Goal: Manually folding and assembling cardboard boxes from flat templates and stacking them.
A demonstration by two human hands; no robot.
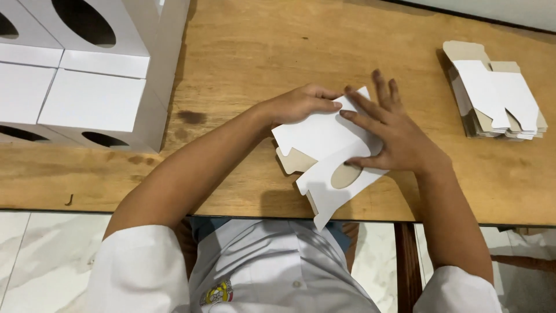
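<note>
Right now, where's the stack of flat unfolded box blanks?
In the head view, the stack of flat blanks lies on the wooden table at the far right, beyond the right hand, apart from it.

Flat white box blank [324, 152], oval cutout

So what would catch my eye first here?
Both hands, left hand and right hand, press a flat white box blank with an oval cutout at the middle of the wooden table. Folded white boxes are stacked at far left; more flat blanks lie at right.
</note>
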